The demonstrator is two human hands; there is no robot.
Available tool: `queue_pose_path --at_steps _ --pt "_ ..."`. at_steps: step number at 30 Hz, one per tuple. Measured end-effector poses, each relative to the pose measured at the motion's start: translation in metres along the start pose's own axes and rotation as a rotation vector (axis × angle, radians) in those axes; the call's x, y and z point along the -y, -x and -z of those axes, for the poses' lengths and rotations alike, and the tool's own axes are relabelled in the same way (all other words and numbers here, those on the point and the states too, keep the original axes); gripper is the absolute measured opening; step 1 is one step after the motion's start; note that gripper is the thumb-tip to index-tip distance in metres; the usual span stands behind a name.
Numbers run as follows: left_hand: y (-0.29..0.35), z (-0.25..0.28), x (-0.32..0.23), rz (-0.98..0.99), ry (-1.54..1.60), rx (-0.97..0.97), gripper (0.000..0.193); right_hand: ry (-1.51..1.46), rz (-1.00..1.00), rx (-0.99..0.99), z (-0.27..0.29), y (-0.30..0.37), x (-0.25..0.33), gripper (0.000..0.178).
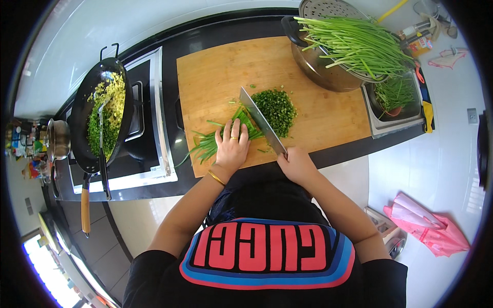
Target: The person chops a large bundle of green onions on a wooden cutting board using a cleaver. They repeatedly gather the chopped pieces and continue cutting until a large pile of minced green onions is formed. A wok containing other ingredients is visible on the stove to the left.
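Currently, right hand (297,163) has its grip on the knife (262,120), left hand (232,146) holds green stalks (204,147) down on the cutting board (334,115), chopped greens (276,114) piled just right of the knife.

- A chopping board (328,115) is lying on the counter (205,43), between a stove (152,138) on its left and a sink (377,124) on its right.
- Stalks (206,146) are lying toward the board's near left corner, under the left hand (233,146).
- A knife (264,120) is dividing them from a chopped heap (275,112) mid-board; the right hand (298,165) is holding it at the near edge.
- A pot (316,66) is standing at the far right corner, long stalks (354,43) lying across its top.
- Greens (395,96) are lying in the sink.
- A wok (81,110) is sitting on the stove, holding food (114,97) and a spatula (103,172).
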State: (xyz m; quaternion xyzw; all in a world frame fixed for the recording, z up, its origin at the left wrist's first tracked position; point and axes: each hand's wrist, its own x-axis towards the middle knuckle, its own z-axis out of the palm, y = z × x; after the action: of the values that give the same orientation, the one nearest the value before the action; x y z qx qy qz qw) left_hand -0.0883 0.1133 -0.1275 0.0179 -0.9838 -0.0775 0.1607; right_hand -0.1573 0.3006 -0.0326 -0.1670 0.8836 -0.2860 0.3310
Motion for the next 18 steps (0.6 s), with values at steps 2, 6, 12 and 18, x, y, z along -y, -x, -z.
queue_pose_path --at_steps 2,6,12,18 --pt "-0.001 0.001 -0.003 0.006 -0.015 -0.003 0.044 0.011 -0.019 0.021 -0.005 0.003 0.001 0.026" --pt "-0.002 -0.001 -0.004 -0.005 -0.038 -0.014 0.043 0.119 -0.011 0.007 -0.018 -0.005 0.002 0.025" --pt "-0.005 0.003 -0.005 -0.003 -0.056 0.027 0.046 0.168 -0.003 -0.075 -0.04 -0.036 0.024 0.025" --pt "-0.004 0.002 -0.006 0.015 -0.051 0.042 0.05 0.002 0.082 -0.073 -0.02 -0.041 0.006 0.023"
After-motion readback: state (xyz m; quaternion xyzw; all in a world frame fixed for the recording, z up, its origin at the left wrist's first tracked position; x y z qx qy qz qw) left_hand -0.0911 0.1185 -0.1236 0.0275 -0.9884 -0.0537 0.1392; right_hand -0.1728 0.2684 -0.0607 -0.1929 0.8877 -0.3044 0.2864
